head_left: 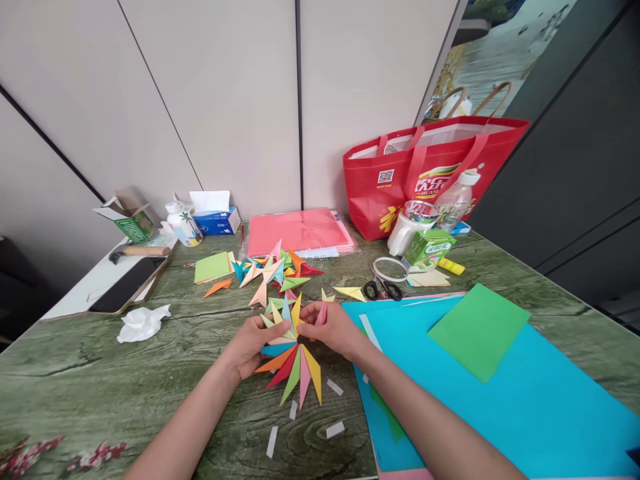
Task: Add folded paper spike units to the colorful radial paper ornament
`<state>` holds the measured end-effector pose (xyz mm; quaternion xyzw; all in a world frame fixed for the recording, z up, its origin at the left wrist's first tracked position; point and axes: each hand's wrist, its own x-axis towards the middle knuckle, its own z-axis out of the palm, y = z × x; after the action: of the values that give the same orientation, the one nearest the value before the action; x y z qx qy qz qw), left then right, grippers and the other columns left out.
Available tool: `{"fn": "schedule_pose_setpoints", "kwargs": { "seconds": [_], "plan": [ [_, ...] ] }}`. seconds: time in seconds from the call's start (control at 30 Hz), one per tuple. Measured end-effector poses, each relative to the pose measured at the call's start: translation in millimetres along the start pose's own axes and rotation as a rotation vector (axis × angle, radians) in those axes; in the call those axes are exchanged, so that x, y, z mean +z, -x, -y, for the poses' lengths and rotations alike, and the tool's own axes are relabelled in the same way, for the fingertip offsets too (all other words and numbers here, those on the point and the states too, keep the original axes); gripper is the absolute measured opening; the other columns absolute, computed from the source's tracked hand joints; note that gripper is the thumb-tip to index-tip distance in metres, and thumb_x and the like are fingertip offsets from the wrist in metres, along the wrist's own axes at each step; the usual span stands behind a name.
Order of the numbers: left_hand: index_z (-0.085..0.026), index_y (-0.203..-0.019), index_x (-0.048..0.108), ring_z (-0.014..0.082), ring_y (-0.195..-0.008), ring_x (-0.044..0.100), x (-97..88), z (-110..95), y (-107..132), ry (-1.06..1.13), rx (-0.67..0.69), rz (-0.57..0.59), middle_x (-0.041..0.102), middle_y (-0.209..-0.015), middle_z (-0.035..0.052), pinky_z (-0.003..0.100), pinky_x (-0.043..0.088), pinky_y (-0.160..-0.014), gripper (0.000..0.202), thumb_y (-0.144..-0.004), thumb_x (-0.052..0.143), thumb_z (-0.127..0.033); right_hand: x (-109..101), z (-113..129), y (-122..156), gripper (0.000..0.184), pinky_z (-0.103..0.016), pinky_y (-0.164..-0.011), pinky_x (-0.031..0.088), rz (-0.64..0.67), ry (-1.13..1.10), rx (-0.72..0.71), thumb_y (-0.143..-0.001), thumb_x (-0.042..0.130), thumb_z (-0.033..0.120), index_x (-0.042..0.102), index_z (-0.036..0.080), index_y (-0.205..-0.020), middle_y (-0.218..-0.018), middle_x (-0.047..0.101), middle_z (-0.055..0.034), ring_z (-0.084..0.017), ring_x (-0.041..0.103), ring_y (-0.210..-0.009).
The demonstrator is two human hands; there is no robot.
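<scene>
A fan-shaped wheel of folded paper points [293,370] in yellow, pink, green, red, orange and blue hangs just above the table. My left hand [253,345] is closed on its left side, thumb on top. Between the fingers of my right hand [334,328] is a folded pink paper piece [322,315], close to the wheel's upper right. Whether that piece touches the wheel I cannot tell. Beyond my hands lies a pile of folded paper pieces [273,270] in mixed colours. Several small white paper strips [335,430] are scattered nearby on the table.
Blue sheets [505,413] with a green square [480,332] lie under and beside my right arm. Scissors [383,288], a tape roll [391,269], a green box [428,251] and a red bag [373,193] stand farther right. Crumpled tissue [143,324] and a phone [125,285] lie left.
</scene>
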<state>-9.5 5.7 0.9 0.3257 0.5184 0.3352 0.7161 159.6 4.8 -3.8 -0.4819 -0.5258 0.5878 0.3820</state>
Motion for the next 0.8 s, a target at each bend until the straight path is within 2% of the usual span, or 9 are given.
{"fn": "schedule_pose_setpoints", "kwargs": {
  "seconds": [0.2, 0.3, 0.43, 0.53, 0.7, 0.8],
  "plan": [
    [-0.010, -0.068, 0.066, 0.0114, -0.044, 0.057, 3.7, 1.3, 1.0, -0.006, -0.008, -0.036, 0.067, -0.056, 0.0042, 0.019, 0.041, -0.043, 0.028, -0.049, 0.081, -0.024, 3.0, -5.2, 0.3, 0.017, -0.020, -0.050, 0.042, -0.021, 0.058, -0.074, -0.060, 0.065, 0.019, 0.056, 0.016, -0.074, -0.063, 0.059, 0.0024, -0.009, 0.052, -0.053],
    [-0.010, -0.067, 0.066, 0.0119, -0.044, 0.058, 5.2, 0.5, 2.1, 0.011, -0.002, -0.050, 0.067, -0.056, 0.0055, 0.020, 0.042, -0.043, 0.027, -0.049, 0.080, -0.023, 0.7, -4.0, 0.9, 0.024, -0.023, -0.052, 0.047, 0.024, -0.029, -0.033, -0.061, 0.069, 0.026, 0.055, 0.017, -0.078, -0.065, 0.060, 0.0024, -0.010, 0.056, -0.054],
    [-0.010, -0.066, 0.066, 0.0126, -0.047, 0.059, 6.9, -2.0, 3.3, 0.062, 0.027, -0.063, 0.069, -0.061, 0.0065, 0.021, 0.045, -0.047, 0.025, -0.048, 0.080, -0.022, -6.4, 3.5, 3.0, 0.035, -0.027, -0.065, 0.053, 0.122, -0.237, 0.071, -0.060, 0.073, 0.035, 0.055, 0.017, -0.083, -0.068, 0.062, 0.0012, -0.012, 0.062, -0.063],
    [-0.011, -0.065, 0.066, 0.0125, -0.046, 0.059, 7.9, -3.5, 3.5, 0.082, 0.032, -0.066, 0.069, -0.059, 0.0055, 0.021, 0.046, -0.046, 0.025, -0.047, 0.081, -0.021, -10.6, 9.8, 5.4, 0.036, -0.028, -0.071, 0.054, 0.153, -0.336, 0.125, -0.063, 0.071, 0.040, 0.056, 0.016, -0.087, -0.072, 0.063, -0.0011, -0.013, 0.064, -0.068],
    [-0.011, -0.064, 0.066, 0.0106, -0.042, 0.056, 8.2, -3.3, 2.6, 0.109, 0.027, -0.090, 0.067, -0.054, 0.0037, 0.019, 0.043, -0.042, 0.026, -0.045, 0.081, -0.020, -13.4, 12.4, 7.5, 0.032, -0.028, -0.072, 0.055, 0.184, -0.343, 0.124, -0.069, 0.066, 0.042, 0.059, 0.015, -0.085, -0.079, 0.063, -0.0031, -0.013, 0.065, -0.070],
    [-0.011, -0.062, 0.065, 0.0096, -0.042, 0.056, 7.3, -3.9, 2.8, 0.120, 0.034, -0.094, 0.066, -0.054, 0.0026, 0.018, 0.043, -0.042, 0.026, -0.044, 0.082, -0.020, -14.3, 10.6, 5.9, 0.031, -0.031, -0.073, 0.055, 0.142, -0.304, 0.089, -0.069, 0.066, 0.043, 0.061, 0.015, -0.083, -0.073, 0.061, -0.0014, -0.015, 0.065, -0.070]
  ]
}}
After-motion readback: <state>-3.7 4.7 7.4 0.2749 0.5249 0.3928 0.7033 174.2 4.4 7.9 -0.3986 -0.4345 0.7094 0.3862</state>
